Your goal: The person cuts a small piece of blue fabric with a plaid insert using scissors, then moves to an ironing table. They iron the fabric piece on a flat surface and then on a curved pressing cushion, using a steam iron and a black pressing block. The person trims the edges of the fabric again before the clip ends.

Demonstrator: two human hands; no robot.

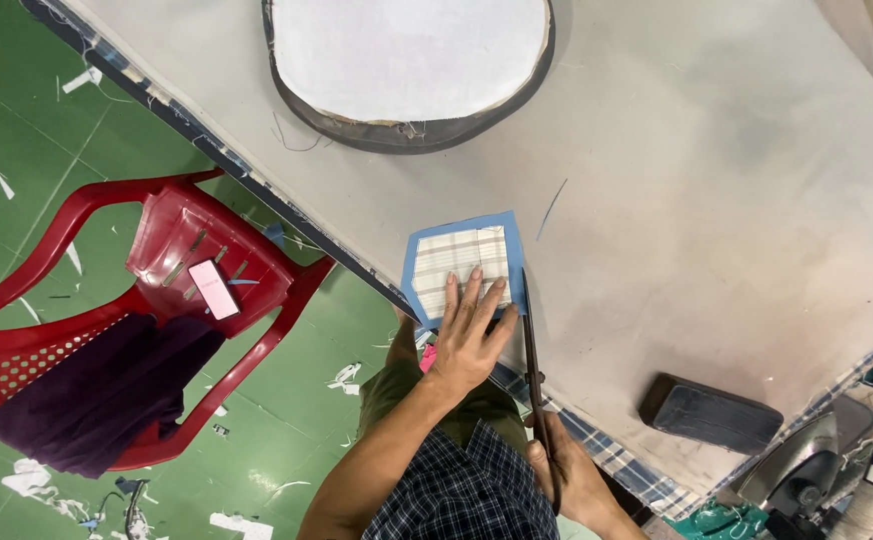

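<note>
My left hand [469, 328] lies flat, fingers spread, on a small five-sided piece of striped cream cloth on blue backing [464, 252] at the near edge of the grey padded table [716, 200]. My right hand [574, 478] grips the handles of long dark scissors [533, 345]. The scissor blades run along the right side of the cloth piece, beside its blue border.
A round grey-edged pad with a white face [406, 65] lies at the table's far side. A dark rectangular block [708, 412] rests near the table's right edge. A red plastic chair [156, 290] with purple cloth and a pink card stands on the green floor at left.
</note>
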